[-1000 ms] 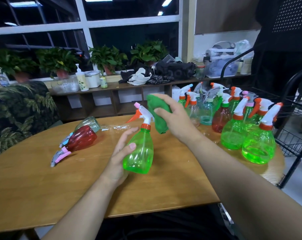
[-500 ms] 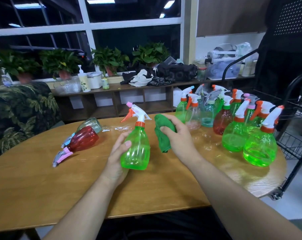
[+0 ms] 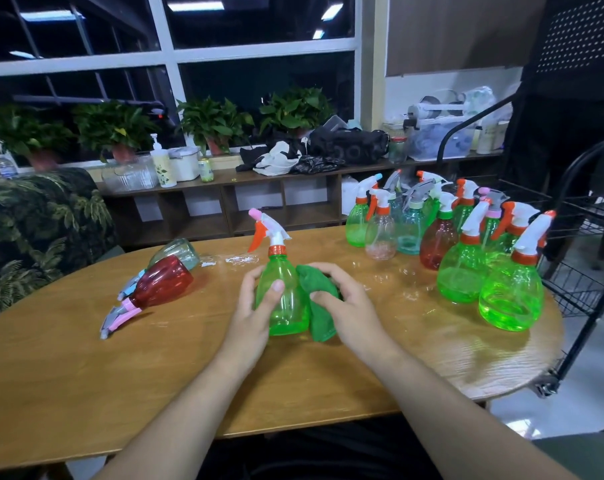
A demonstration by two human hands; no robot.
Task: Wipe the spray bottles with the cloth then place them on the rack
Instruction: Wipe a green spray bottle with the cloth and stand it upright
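A green spray bottle (image 3: 288, 299) with a white and orange trigger head stands upright at the middle of the wooden table (image 3: 86, 375). My left hand (image 3: 250, 313) grips its body from the left, thumb across the front. My right hand (image 3: 349, 306) holds a green cloth (image 3: 319, 306) pressed against the bottle's right side. A cluster of several green, red, clear and teal spray bottles (image 3: 463, 251) stands at the table's right. A red bottle (image 3: 158, 285) and a clear bottle (image 3: 176, 249) lie on their sides at the left. The black wire rack (image 3: 584, 271) stands beyond the table's right edge.
A low wooden shelf (image 3: 259, 202) runs along the window behind the table, with potted plants (image 3: 214, 123), containers and dark bags on top. A leaf-patterned chair (image 3: 41, 223) stands at the left. A little clear wrapping (image 3: 236, 260) lies behind the held bottle.
The bottle has come down from a tilted, lifted pose to upright on the table. My right hand with the cloth dropped from the trigger head to the bottle's right side.
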